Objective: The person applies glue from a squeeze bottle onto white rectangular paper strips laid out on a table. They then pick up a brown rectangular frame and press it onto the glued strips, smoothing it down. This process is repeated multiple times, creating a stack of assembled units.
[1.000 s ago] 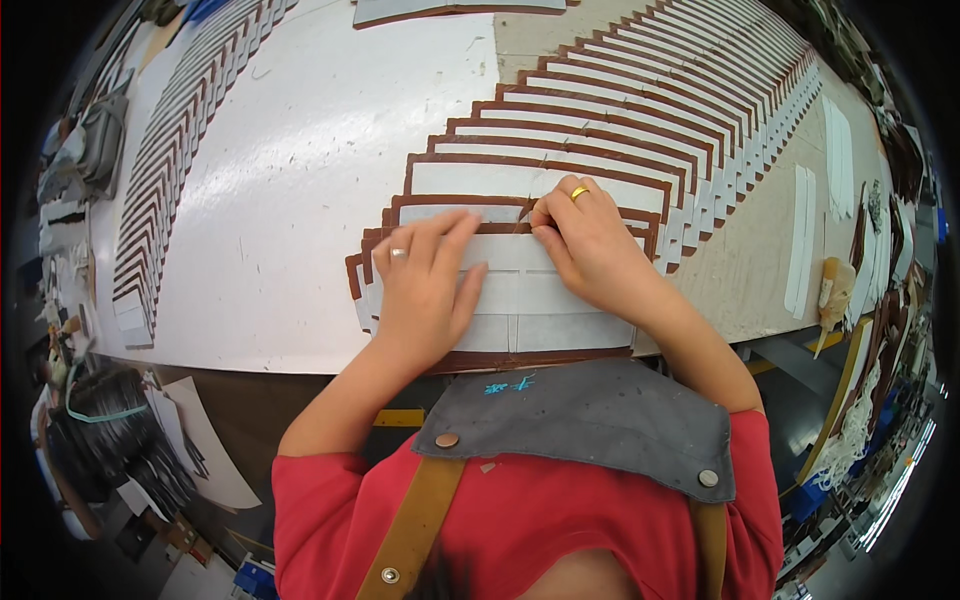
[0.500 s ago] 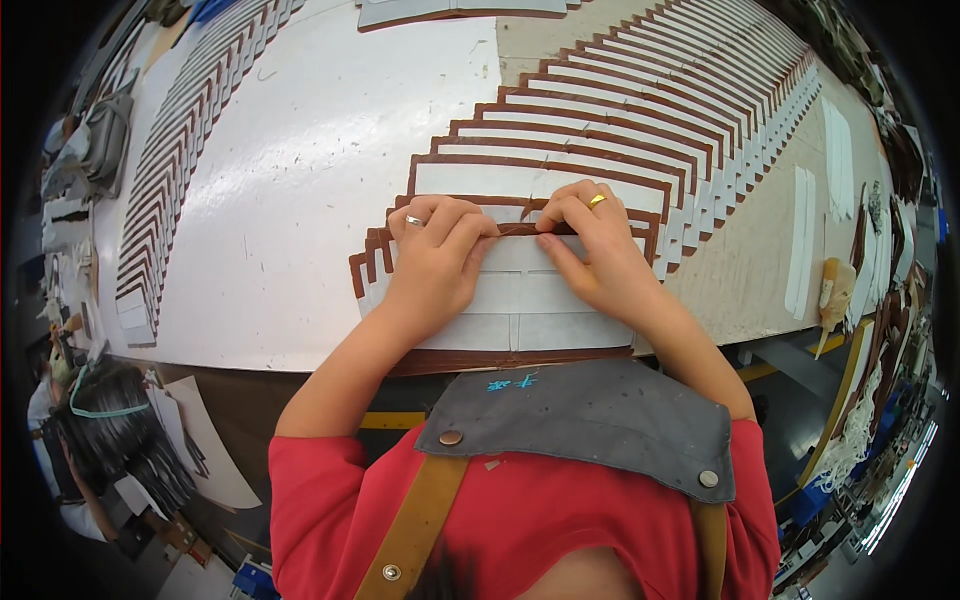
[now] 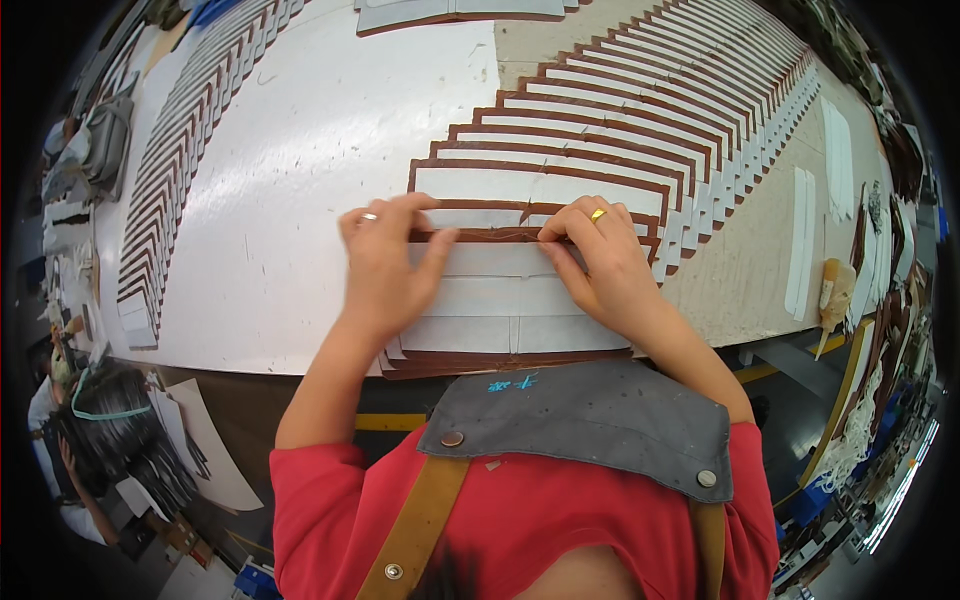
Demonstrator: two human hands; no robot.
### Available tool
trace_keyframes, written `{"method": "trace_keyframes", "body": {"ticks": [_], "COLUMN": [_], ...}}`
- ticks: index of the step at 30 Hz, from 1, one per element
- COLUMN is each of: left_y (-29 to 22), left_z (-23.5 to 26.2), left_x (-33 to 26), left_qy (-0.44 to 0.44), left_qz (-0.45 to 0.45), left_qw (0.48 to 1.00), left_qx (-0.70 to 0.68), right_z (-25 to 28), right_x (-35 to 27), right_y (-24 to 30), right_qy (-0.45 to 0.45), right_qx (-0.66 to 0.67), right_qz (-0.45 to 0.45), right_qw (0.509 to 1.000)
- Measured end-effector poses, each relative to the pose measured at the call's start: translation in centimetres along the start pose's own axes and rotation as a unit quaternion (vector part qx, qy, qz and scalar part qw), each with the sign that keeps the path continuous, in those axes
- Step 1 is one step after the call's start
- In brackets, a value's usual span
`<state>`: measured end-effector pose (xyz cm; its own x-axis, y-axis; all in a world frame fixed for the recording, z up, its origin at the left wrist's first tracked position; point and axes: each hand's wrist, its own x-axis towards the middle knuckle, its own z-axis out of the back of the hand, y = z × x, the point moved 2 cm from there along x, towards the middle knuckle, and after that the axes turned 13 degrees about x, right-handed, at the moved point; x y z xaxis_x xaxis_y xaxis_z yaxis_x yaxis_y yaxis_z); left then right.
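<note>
A white panel with brown edging (image 3: 480, 295) lies at the table's front edge before me, its far brown strip folded or raised. My right hand (image 3: 605, 255) pinches that brown strip right of its middle, thumb and forefinger closed on it. My left hand (image 3: 388, 265) is at the panel's left end, thumb and forefinger apart, with nothing visible between them. The left fingertips are close to the brown strip; I cannot tell whether they touch it. Behind lies a long overlapping row of similar brown-edged panels (image 3: 590, 130), running away to the far right.
Another overlapping row of panels (image 3: 165, 210) lies along the left of the white table (image 3: 300, 200). A further panel (image 3: 460, 12) is at the far edge. White strips (image 3: 800, 240) and a glue-like bottle (image 3: 832, 285) lie on the right. A co-worker's arm (image 3: 80, 480) shows at lower left.
My left hand has slid left from the middle of the brown strip, and its thumb and fingers have parted. My right hand stays at the strip almost unmoved.
</note>
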<state>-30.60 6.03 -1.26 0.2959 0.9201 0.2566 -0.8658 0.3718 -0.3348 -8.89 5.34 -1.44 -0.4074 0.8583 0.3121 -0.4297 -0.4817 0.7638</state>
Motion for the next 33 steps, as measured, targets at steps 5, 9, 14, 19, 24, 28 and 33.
{"method": "trace_keyframes", "body": {"ticks": [5,9,14,19,24,28,33], "left_y": [3.5,4.2,6.8,11.7,17.2,17.2,18.6], "left_z": [1.2,1.4,2.2,1.4,-2.2,-4.2,-5.2], "left_x": [-1.0,-1.1,3.9,13.3,20.7,23.9,23.5], "left_qy": [0.138,0.07,-0.024,-0.103,-0.154,-0.132,-0.11], "left_qz": [0.207,0.183,0.162,0.133,0.121,0.157,0.198], "left_qw": [0.937,0.916,0.924,0.935,0.959,0.973,0.971], "left_qx": [-0.246,-0.351,-0.345,-0.311,-0.203,-0.11,-0.072], "right_z": [0.9,3.8,7.4,8.8,6.6,6.5,5.5], "right_x": [0.8,2.3,6.1,14.3,21.6,23.2,23.7], "right_y": [-0.3,-1.5,-4.2,-9.1,-17.0,-20.5,-18.9], "right_qy": [0.006,0.17,0.225,-0.018,-0.142,-0.196,-0.192], "right_qx": [0.048,0.084,0.05,0.27,0.325,0.191,0.119], "right_qz": [-0.033,-0.109,-0.167,-0.269,-0.198,-0.2,-0.208], "right_qw": [0.998,0.976,0.959,0.924,0.914,0.941,0.952]}}
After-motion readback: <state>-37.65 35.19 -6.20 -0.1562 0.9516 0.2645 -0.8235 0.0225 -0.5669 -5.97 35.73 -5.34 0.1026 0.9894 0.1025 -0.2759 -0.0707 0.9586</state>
